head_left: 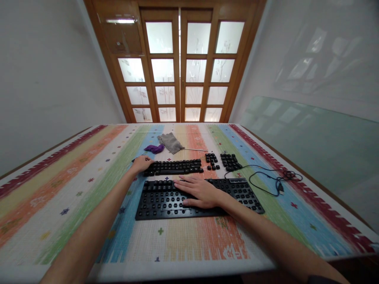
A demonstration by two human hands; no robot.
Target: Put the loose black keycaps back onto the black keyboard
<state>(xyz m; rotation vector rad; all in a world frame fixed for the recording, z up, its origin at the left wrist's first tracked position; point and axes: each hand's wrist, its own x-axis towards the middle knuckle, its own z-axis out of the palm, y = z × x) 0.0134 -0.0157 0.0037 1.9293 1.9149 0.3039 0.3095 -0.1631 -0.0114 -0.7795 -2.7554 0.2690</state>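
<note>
My left hand (142, 162) is at the left end of a block of loose black keycaps (177, 165). Its fingers are drawn together and bent down at the edge of the keycaps; what lies under the fingertips is hidden. Palm down, my right hand (203, 192) rests on the black keyboard (151, 211), fingers stretched out and touching its upper middle. Several keycaps sit on the keyboard's top row at the left, while the other rows show bare switch stems. Part of the keyboard is covered by my right hand and forearm.
Smaller groups of keycaps (231, 161) lie right of the main block. A purple cloth (154, 148), a grey cloth (171, 142) and a thin rod (195, 149) lie behind. The keyboard's cable (268, 173) coils at the right. A striped tablecloth (160, 244) covers the table.
</note>
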